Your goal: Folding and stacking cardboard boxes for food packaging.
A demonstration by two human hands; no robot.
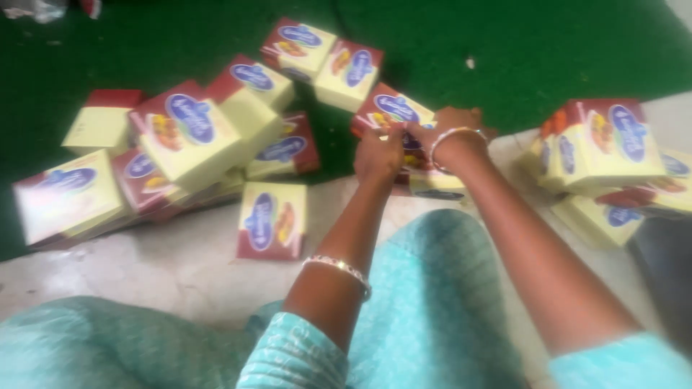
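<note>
Head view: the box point(393, 114) you're working on sits just beyond your knees, at the near edge of the green mat point(548, 50), a cream and maroon carton with a blue oval on its face. Both hands are on it now. Keep it steady with one hand while the other works the top panel, and press squarely so the thin card doesn't crease. Your left hand point(378, 153) has its fingers curled closed, pinching the near edge; your right hand point(455, 126) is folded over the right side, fingers bent around it, though blur hides the fingertips. Left of you, a loose heap of matching boxes point(187, 137); right, a smaller stack point(605, 144) on the pale floor point(173, 274).
</note>
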